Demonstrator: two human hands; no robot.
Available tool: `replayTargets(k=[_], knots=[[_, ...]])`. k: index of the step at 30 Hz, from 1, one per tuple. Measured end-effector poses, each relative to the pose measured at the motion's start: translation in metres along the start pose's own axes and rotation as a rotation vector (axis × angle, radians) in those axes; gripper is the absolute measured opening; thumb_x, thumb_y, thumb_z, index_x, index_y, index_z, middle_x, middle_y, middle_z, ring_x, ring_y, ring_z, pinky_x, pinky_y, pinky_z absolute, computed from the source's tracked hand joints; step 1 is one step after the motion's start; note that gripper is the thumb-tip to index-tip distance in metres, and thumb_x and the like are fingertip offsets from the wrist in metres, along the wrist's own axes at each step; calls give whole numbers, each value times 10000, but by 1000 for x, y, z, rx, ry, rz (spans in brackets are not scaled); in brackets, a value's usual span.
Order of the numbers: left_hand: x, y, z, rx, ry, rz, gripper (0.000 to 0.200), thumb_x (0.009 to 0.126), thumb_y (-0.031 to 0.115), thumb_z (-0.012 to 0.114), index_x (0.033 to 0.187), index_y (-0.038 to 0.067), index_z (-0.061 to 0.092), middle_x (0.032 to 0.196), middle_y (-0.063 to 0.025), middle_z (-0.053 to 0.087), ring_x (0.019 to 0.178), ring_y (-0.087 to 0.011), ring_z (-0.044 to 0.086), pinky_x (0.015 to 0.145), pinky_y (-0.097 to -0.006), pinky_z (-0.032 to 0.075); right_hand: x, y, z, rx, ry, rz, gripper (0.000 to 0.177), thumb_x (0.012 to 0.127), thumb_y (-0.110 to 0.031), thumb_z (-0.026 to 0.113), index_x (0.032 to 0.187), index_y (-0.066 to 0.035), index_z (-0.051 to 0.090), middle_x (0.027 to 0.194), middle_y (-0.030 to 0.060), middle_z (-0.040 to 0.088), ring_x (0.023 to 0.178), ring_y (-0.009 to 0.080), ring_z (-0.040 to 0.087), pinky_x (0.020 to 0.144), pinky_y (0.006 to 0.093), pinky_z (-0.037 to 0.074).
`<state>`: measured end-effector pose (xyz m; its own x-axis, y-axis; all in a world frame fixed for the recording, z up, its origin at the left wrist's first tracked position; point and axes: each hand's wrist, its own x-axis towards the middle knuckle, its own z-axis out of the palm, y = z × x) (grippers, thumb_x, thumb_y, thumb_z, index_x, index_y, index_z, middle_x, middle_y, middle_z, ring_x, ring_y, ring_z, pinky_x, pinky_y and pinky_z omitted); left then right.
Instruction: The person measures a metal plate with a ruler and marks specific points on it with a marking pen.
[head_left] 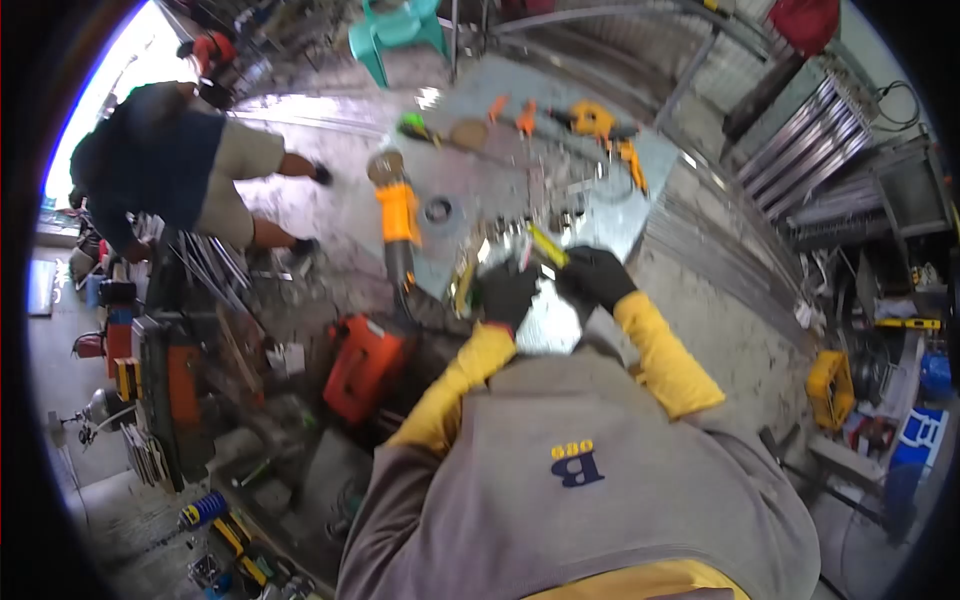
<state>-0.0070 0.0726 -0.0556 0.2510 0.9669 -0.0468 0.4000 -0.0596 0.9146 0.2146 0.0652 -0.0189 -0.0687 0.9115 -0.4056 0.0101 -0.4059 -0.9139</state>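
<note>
Both hands wear black gloves below yellow sleeves and are close together over the near edge of a metal-topped table (470,190). My right hand (595,277) is closed on one end of a narrow yellow strip (547,245) that looks like a tape-measure blade. Beside it, my left hand (507,295) has its fingers drawn together around something small, and I cannot tell what it is. A yellowish-green object (464,288) lies just left of that hand. Shiny metal pieces (565,220) sit right beyond the fingers. Under the hands, bright sheet metal (550,320) reflects light.
An orange angle grinder (400,215) lies left on the table; a yellow power tool (592,118) and orange clamp (634,165) lie at the far side. A red case (362,368) stands near my left elbow. Another person (190,165) bends at the left. Metal bars (815,150) are stacked right.
</note>
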Motion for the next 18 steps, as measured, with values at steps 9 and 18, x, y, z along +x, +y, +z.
replayTargets(k=[9,18], knots=[[-14,40,-24,-539,-128,-595,292,1000,309,649,1126,50,689,974,-67,743,737,-157,716,566,-290,515,-4,-2,4,-393,2,-133,346,897,-227,674,1171,-49,789,931,122,796,822,210,739,812,349,574],[-26,48,-25,-633,-139,-600,332,1009,319,646,1194,45,676,1075,-75,744,843,-184,738,631,-298,530,-11,3,16,-486,22,-89,336,893,-309,656,1123,-116,809,900,161,776,816,323,739,795,417,570]])
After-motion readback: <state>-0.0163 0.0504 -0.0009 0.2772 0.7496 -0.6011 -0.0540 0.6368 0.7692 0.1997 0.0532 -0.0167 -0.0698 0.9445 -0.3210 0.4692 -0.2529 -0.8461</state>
